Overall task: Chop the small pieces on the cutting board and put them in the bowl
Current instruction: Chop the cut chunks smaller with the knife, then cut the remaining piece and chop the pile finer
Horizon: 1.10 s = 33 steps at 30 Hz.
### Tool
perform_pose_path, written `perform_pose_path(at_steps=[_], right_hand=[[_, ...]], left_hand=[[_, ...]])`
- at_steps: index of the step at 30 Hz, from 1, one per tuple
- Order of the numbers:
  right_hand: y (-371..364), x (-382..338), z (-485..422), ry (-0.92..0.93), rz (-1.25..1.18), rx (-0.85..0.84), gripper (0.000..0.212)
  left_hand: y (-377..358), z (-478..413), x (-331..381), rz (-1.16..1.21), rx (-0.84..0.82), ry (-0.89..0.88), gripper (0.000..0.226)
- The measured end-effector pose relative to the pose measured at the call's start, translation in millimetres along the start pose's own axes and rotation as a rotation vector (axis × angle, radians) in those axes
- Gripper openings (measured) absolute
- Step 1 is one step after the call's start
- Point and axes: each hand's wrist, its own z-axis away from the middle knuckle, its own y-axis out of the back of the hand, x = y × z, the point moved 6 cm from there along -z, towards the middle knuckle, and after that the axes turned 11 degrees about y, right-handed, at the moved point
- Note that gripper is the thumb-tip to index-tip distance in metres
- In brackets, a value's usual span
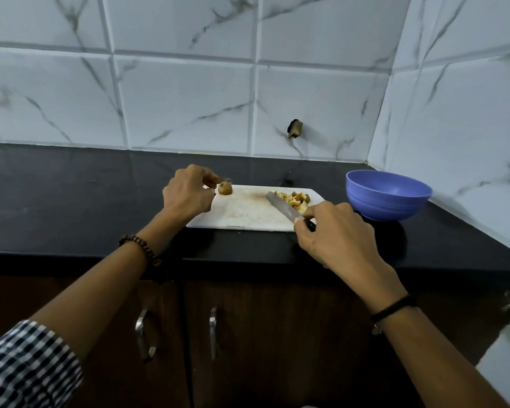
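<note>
Head view. Cutting board [242, 214] lay centre frame on the dark desk [71, 201]. Chopped pieces [293, 198] were heaped at its right end, touching the blade of the knife [281, 208]. Right hand [333, 231] was clamped on the knife handle, blade angled up-left across the board. Left hand [187, 192] sat at the board's upper left corner, fingertips curled together right at a rounded brown end stub [225, 189]; a true pinch could not be confirmed. Blue bowl [389, 198] stood just right of the board, no pieces visible inside. Judgement: pieces light, soft, probably moist, prone to scatter; better swept against the flat blade than picked singly.
</note>
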Motion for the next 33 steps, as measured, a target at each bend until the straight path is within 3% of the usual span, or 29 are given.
perform_pose_path(at_steps=[3, 7, 10, 15, 24, 29, 33], right_hand=[[-6, -1, 3, 0.009, -0.026, 0.007, 0.034], [-10, 3, 3, -0.001, -0.083, 0.028, 0.036], [-10, 3, 2, 0.007, -0.082, 0.048, 0.037], [-11, 6, 0, 0.013, -0.137, 0.041, 0.035], [-15, -4, -24, 0.01, -0.218, 0.084, 0.036], [-19, -11, -40, 0.005, -0.227, 0.081, 0.032], [-27, -15, -49, -0.01, -0.236, 0.042, 0.034]], left_hand=[[0, -3, -4, 0.004, 0.053, 0.009, 0.05], [-6, -7, 1, -0.101, 0.076, -0.023, 0.043], [-14, -11, 13, -0.181, 0.004, -0.06, 0.026], [-28, -21, 20, -0.289, -0.085, -0.071, 0.026], [-41, -21, 23, -0.024, -0.241, -0.201, 0.051], [-45, -20, 22, 0.058, -0.296, -0.23, 0.031], [-43, -22, 20, 0.071, -0.268, -0.219, 0.028]])
